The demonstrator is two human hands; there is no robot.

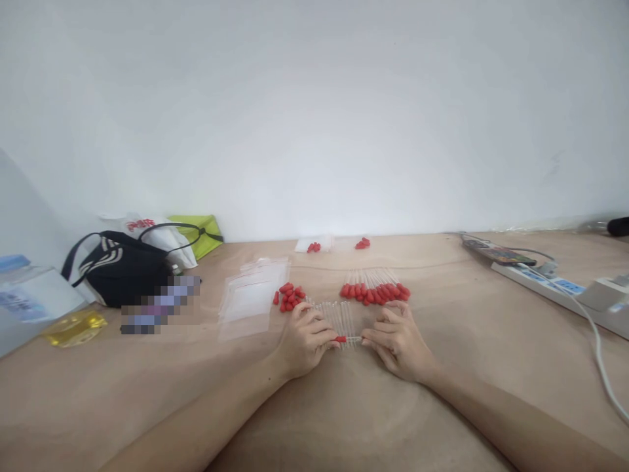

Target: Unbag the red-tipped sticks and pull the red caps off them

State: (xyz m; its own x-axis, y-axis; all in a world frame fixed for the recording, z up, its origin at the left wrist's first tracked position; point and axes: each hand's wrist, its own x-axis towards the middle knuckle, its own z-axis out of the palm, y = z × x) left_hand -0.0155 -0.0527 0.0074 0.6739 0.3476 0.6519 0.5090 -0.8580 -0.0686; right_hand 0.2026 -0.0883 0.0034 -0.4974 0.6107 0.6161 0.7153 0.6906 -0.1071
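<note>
My left hand pinches a red rubber bulb between thumb and fingers. Opposite it, my right hand grips the far end of a thin clear dropper tube. Bulb and tube lie in one line and meet; how deep the tube sits in the bulb is too small to tell. Under and behind them lies a row of bare clear tubes. Loose red bulbs form a pile beyond my left hand. Past my right hand, several droppers with red bulbs fitted lie side by side, bulbs toward me.
Flat clear plastic bags overlap left of the bulb pile. Small red clusters lie near the wall. A black bag and a yellow bottle stand left. At right are a power strip, a phone and a white cable.
</note>
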